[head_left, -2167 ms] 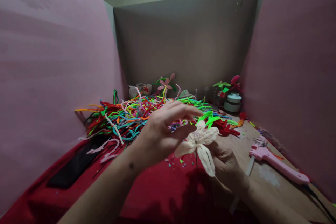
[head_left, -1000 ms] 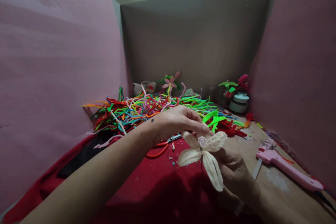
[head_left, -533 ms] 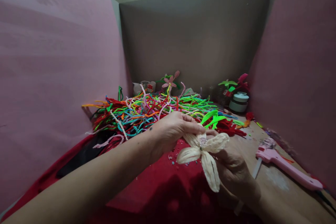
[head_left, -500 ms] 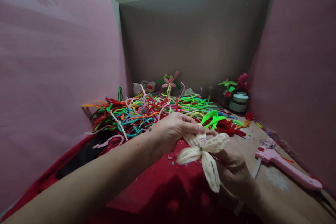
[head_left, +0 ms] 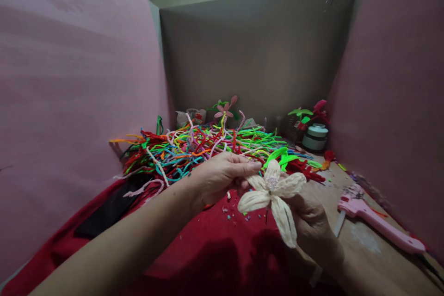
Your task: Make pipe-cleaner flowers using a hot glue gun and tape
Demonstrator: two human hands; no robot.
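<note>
A cream pipe-cleaner flower with several long petals and a cluster of small pale beads at its centre faces me. My right hand is behind it, closed around its back; most of those fingers are hidden by the petals. On the other side, my left hand has thumb and fingers pinched together at the tip of the upper left petal. A thin dark wire end shows below the flower's centre. Just beyond the hands lie bright green looped pipe cleaners and dark red ones.
A big heap of coloured pipe cleaners covers the back. On the right lies a pink glue gun with its cord. A jar and a pink flower stand behind. Scraps dot the red cloth; a dark flat object lies left.
My left thumb has shifted off the upper petal and the beaded centre, down and left to the side petal. The upper petal now shows whole, and the flower has moved slightly right.
</note>
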